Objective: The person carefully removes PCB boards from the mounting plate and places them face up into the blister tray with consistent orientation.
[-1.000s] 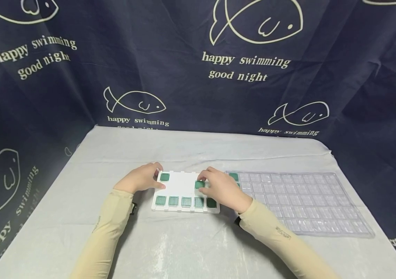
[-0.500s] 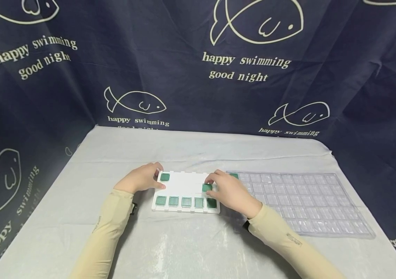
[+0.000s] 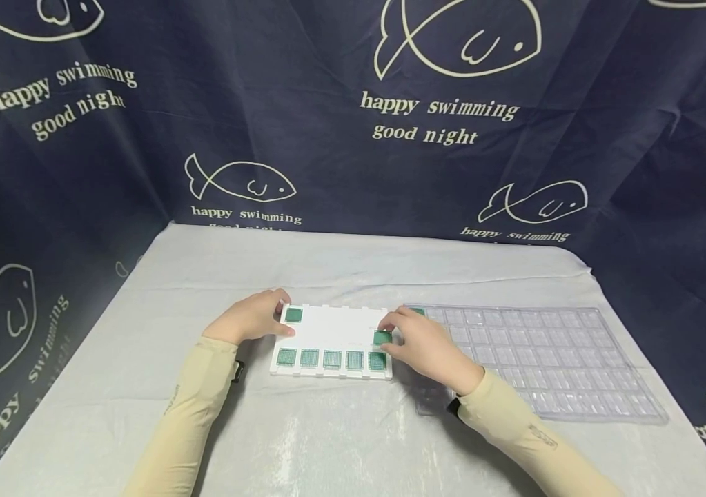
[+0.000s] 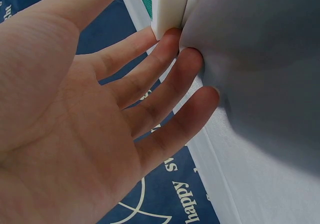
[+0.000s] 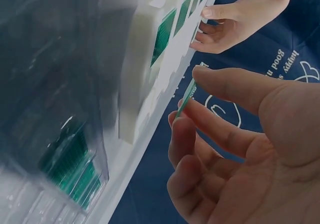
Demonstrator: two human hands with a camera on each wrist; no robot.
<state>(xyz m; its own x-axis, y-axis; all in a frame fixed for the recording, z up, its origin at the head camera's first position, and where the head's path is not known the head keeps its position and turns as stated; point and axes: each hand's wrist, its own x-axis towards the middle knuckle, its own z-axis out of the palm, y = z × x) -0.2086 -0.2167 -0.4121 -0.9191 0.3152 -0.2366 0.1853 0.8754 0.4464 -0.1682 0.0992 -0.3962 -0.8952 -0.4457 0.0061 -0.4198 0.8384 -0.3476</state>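
A white slotted tray [image 3: 334, 328] lies on the table with a row of several green circuit boards [image 3: 332, 358] along its near side. One more green circuit board [image 3: 293, 315] sits at its back left corner. My left hand [image 3: 255, 319] holds the tray's left end, thumb over the top and fingertips at the edge. Between thumb and fingers, my right hand [image 3: 427, 345] pinches a small green circuit board [image 5: 187, 94] by its edges. In the right wrist view this board is seen almost edge-on, raised off the tray near its right end.
To the right stands a clear plastic compartment tray [image 3: 539, 359], its left part hidden by my right hand. Green boards [image 5: 75, 169] show in its cells in the right wrist view. A pale cloth covers the table [image 3: 303, 442]; dark fish-print fabric [image 3: 340, 138] hangs behind it.
My right hand has moved right and slightly nearer across the white tray, carrying the pinched circuit board toward the tray's right end. My left hand has stayed put.
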